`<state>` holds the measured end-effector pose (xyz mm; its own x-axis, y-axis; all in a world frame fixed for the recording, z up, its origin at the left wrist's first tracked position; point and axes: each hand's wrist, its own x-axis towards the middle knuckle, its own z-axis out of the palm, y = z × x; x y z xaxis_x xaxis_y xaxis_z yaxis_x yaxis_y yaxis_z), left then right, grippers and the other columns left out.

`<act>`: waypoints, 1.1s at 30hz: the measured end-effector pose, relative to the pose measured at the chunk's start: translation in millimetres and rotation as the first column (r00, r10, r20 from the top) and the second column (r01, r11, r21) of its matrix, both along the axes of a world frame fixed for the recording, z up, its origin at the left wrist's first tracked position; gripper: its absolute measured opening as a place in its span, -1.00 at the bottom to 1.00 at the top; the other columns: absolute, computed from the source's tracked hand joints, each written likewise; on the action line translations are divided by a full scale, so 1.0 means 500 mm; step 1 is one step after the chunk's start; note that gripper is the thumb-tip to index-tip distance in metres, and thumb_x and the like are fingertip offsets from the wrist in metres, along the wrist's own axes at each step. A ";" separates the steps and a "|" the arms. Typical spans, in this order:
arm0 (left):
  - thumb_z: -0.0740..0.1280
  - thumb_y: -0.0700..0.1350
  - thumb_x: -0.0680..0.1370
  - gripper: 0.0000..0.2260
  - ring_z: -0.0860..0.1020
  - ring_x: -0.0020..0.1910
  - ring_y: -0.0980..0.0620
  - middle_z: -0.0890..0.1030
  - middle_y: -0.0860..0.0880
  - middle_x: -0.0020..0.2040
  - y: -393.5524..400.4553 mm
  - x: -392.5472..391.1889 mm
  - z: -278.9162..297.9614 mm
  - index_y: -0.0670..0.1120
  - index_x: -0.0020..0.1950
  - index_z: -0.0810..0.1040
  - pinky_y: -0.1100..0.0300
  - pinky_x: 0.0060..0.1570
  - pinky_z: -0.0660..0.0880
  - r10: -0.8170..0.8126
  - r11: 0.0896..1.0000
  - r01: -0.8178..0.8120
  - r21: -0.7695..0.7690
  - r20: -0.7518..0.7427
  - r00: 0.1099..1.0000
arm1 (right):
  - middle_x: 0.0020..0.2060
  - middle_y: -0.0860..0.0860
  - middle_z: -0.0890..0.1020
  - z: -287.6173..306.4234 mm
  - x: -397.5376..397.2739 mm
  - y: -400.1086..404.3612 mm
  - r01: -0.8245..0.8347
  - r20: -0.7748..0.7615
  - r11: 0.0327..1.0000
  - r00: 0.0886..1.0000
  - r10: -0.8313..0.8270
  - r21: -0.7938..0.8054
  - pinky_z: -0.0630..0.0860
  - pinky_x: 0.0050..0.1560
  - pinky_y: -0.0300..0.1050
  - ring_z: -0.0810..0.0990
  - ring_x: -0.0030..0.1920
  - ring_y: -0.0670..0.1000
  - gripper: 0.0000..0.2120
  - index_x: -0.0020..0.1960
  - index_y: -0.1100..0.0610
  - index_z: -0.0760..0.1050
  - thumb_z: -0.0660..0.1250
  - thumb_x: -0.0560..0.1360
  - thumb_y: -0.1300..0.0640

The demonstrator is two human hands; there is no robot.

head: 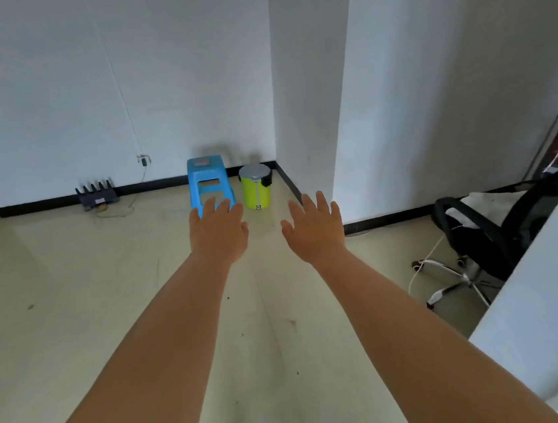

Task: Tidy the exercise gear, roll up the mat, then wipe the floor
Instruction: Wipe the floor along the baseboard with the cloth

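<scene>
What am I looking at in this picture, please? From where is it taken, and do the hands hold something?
There is no machine: these are a person's two bare arms, seen from a camera worn on the head, looking forward and down. The left hand and the right hand reach forward with open fingers and hold nothing. On the floor, by the wall, stand a blue plastic stool and, beside it, a green bin with a grey lid. Further left is a black router; at the right is an office chair. No exercise mat shows.

No readable text, label, brand or number shows anywhere in this view.
</scene>
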<state>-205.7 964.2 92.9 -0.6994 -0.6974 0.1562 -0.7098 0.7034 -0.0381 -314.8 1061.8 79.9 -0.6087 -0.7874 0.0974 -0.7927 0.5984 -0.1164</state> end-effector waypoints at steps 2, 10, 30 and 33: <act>0.04 -0.02 0.65 -0.60 0.07 0.54 -0.07 0.20 -0.04 0.53 -0.138 -0.056 -0.005 -0.05 0.49 0.20 -0.04 0.47 0.06 -0.024 1.000 0.024 -0.013 0.008 1.000 | 0.54 0.07 0.04 -0.001 -0.060 -0.133 0.029 -0.009 1.000 1.000 -0.029 -0.002 -0.12 0.51 0.10 -0.12 0.54 0.14 -0.51 0.53 0.07 0.00 -0.09 0.63 -0.04; 0.01 -0.03 0.66 -0.60 0.04 0.55 -0.07 0.16 -0.04 0.54 -0.618 -0.314 -0.003 -0.04 0.50 0.16 -0.05 0.48 0.02 -0.079 0.996 0.078 0.042 0.042 0.996 | 0.53 0.07 0.08 0.009 -0.295 -0.595 0.084 0.022 0.996 0.996 -0.083 -0.030 -0.10 0.51 0.10 -0.08 0.54 0.14 -0.50 0.53 0.08 0.03 -0.05 0.63 -0.03; 0.03 -0.03 0.66 -0.58 0.01 0.55 -0.07 0.13 -0.03 0.55 -1.828 -0.878 -0.137 -0.03 0.52 0.12 -0.05 0.49 0.01 0.118 0.977 -0.137 0.162 0.118 0.986 | 0.51 0.10 0.16 -0.106 -0.949 -1.846 -0.079 0.042 0.994 0.996 0.076 0.079 -0.04 0.50 0.08 0.00 0.53 0.16 -0.51 0.51 0.09 0.08 -0.04 0.63 -0.03; 0.04 -0.03 0.65 -0.58 0.04 0.54 -0.08 0.16 -0.03 0.54 -2.039 -0.950 -0.180 -0.03 0.51 0.14 -0.05 0.48 0.04 0.101 0.977 -0.124 0.173 0.135 0.986 | 0.49 0.11 0.20 -0.152 -1.030 -2.035 -0.061 0.049 0.992 0.997 0.055 0.110 -0.01 0.49 0.09 0.02 0.52 0.16 -0.51 0.50 0.11 0.10 -0.02 0.62 -0.03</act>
